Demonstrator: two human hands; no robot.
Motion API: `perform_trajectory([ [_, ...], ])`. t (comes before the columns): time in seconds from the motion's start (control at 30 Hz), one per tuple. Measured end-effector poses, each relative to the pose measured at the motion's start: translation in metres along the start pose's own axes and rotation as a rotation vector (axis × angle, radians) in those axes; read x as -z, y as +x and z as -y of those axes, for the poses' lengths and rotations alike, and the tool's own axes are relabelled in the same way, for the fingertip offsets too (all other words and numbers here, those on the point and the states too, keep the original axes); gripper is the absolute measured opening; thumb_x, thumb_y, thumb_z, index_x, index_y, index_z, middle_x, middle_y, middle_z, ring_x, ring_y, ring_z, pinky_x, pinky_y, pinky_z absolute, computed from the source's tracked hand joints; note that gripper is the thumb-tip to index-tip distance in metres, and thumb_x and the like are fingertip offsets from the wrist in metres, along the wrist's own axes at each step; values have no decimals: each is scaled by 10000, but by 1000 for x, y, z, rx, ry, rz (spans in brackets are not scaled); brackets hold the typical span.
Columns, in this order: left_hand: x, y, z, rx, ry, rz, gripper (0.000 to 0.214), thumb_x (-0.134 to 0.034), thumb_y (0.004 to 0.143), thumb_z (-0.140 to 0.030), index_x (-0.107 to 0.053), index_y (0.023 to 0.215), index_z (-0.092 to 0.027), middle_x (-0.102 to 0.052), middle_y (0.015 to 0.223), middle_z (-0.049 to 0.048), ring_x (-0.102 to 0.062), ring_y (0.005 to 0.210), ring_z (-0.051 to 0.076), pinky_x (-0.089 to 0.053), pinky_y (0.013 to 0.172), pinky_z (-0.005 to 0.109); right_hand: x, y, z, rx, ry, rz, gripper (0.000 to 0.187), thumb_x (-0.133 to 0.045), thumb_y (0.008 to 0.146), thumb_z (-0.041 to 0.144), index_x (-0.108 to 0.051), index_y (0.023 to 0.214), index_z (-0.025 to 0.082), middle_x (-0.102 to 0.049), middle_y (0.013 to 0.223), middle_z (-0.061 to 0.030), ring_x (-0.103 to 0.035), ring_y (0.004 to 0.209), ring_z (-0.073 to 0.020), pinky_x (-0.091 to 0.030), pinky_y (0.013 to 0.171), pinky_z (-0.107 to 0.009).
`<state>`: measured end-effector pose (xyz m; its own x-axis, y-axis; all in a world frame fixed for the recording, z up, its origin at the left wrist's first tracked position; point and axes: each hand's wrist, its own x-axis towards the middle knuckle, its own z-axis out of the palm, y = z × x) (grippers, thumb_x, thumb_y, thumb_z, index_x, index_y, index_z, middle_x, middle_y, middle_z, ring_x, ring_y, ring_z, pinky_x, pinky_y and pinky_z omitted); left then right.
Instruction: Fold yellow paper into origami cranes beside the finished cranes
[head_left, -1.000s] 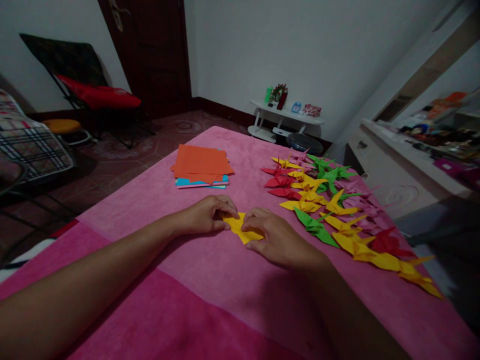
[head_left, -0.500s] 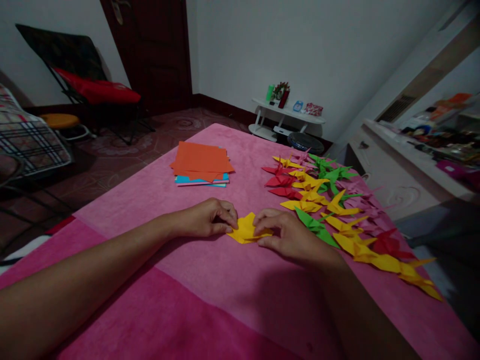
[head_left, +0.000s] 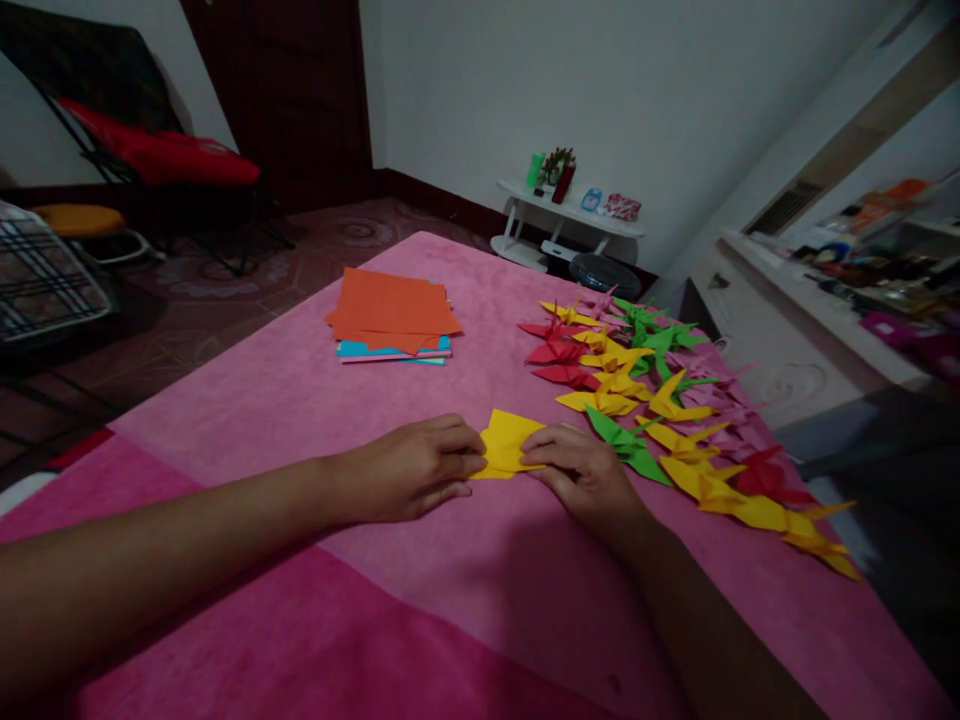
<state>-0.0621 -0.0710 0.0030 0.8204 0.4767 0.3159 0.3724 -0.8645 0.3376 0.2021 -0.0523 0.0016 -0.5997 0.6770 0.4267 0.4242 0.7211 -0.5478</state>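
Note:
A partly folded piece of yellow origami paper (head_left: pixel 511 440) lies low over the pink cloth between my two hands. My left hand (head_left: pixel 420 466) has its fingertips closed on the paper's left edge. On the right edge, my right hand (head_left: pixel 583 470) pinches the paper between thumb and fingers. The fingertips cover parts of both edges. Just beyond my right hand sits a green paper crane (head_left: pixel 626 442), the nearest of many folded cranes in yellow, red, green and pink.
A stack of square paper, orange sheet (head_left: pixel 397 303) on top, lies at the table's far left. Rows of cranes, among them a red crane (head_left: pixel 555 350), fill the right side of the pink tablecloth (head_left: pixel 285 420). A white shelf (head_left: pixel 574 210) stands by the wall.
The yellow paper has gone from a many-pointed shape to a flatter, squarer one. My left hand has turned, its back now more in view. The camera view has shifted slightly.

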Motion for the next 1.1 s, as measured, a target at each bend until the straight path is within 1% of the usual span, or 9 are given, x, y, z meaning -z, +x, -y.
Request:
perform_trajectory([
  [0.1, -4, -4, -1, 1, 0, -31, 304, -488, 933, -244, -603, 1183, -115, -627, 1146, 144, -552, 1048, 231, -497, 919, 368, -8, -3, 1, -87, 52, -23, 143, -646, 810, 117, -755, 831, 207, -693, 885, -64, -644, 854, -190, -517, 785, -336],
  [0.27, -5, -5, 2, 20, -37, -49, 305, -485, 935, -233, -590, 1208, -145, -642, 1149, 118, -545, 1069, 223, -490, 944, 370, -13, 5, 3, -230, 230, -52, 120, -630, 821, 161, -731, 763, 193, -675, 797, -51, -644, 774, -177, -520, 729, -317],
  [0.37, -5, -5, 4, 32, -86, -51, 304, -478, 939, -241, -586, 1210, -154, -644, 1137, 114, -546, 1068, 220, -484, 952, 376, -15, 8, 7, -293, 257, -102, 113, -631, 814, 166, -704, 731, 188, -672, 784, -49, -641, 764, -178, -514, 727, -318],
  [0.5, -5, -1, 3, 95, -91, -27, 374, -492, 930, -307, -540, 1268, -156, -608, 1147, 125, -544, 1037, 226, -486, 918, 386, -16, 9, 13, -298, 217, -136, 114, -612, 820, 145, -693, 759, 195, -710, 835, -54, -653, 823, -190, -507, 789, -345],
  [0.6, -7, 7, 0, 134, -9, 21, 494, -490, 909, -453, -516, 1310, -165, -577, 1124, 133, -529, 989, 255, -490, 859, 423, -15, 8, 15, -256, 179, -75, 126, -605, 826, 126, -693, 781, 203, -730, 871, -46, -655, 855, -189, -492, 828, -357],
  [0.7, -7, 13, -1, 132, 42, 50, 551, -467, 890, -553, -553, 1277, -172, -566, 1073, 129, -517, 957, 265, -494, 812, 426, -14, 7, 15, -227, 145, -37, 118, -616, 818, 118, -686, 772, 201, -728, 865, -42, -650, 849, -185, -485, 823, -353],
  [0.77, -8, 12, -1, 133, 42, 45, 501, -458, 905, -526, -584, 1240, -177, -565, 1070, 123, -517, 958, 257, -496, 813, 415, -14, 7, 15, -224, 148, -41, 111, -627, 807, 117, -678, 747, 196, -724, 857, -45, -649, 845, -184, -486, 813, -347],
  [0.9, -8, 5, -2, 123, 19, -13, 346, -445, 946, -372, -635, 1149, -166, -580, 1111, 118, -527, 987, 229, -497, 850, 384, -15, 7, 14, -262, 154, -67, 104, -635, 794, 132, -669, 718, 193, -712, 838, -52, -647, 836, -188, -486, 806, -345],
  [1.1, -8, 1, -2, 76, -18, -72, 272, -454, 951, -268, -651, 1088, -139, -645, 1070, 111, -564, 967, 208, -512, 847, 352, -19, 7, 10, -323, 160, -114, 108, -633, 790, 159, -637, 686, 190, -665, 820, -52, -631, 805, -181, -488, 749, -313],
])
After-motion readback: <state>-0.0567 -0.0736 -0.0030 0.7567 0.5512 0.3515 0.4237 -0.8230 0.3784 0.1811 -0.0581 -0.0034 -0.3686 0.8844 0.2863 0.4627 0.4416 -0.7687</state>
